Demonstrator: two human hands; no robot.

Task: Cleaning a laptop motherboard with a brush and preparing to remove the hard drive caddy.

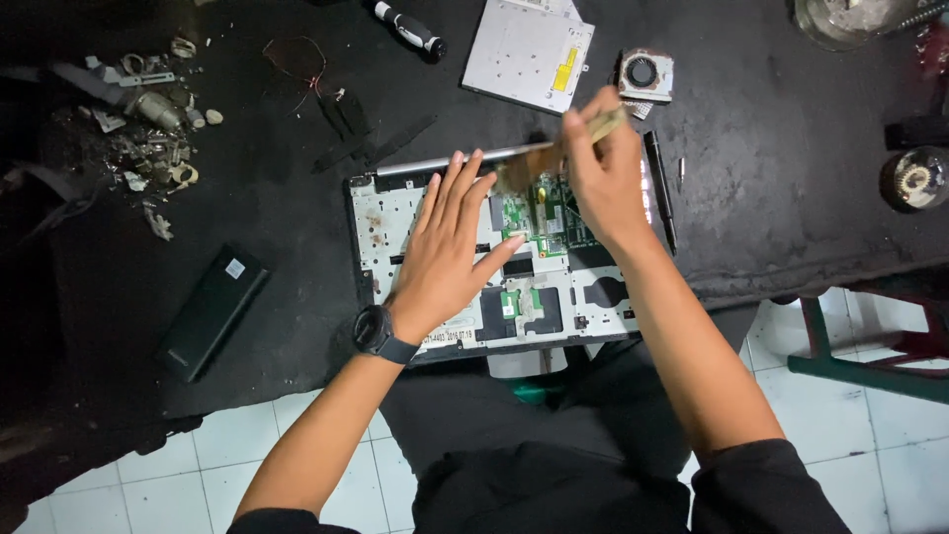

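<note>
An opened laptop chassis (pixel 381 227) lies on the black workbench, its pale inner frame and green circuit boards (pixel 534 213) exposed. My left hand (pixel 450 247), with a black watch on the wrist, rests flat and spread on the chassis, fingers pointing away from me. Above the green boards, my right hand (pixel 598 173) grips a brush (pixel 554 153) with a pale handle; its brown bristles are blurred over the top middle of the chassis.
A silver optical drive (pixel 529 54) and a small cooling fan (pixel 646 76) lie behind the laptop. A black battery pack (pixel 211 311) sits at left, metal scraps (pixel 148 129) at far left, a screwdriver (pixel 410 30) at the back, a thin black tool (pixel 659 188) at right.
</note>
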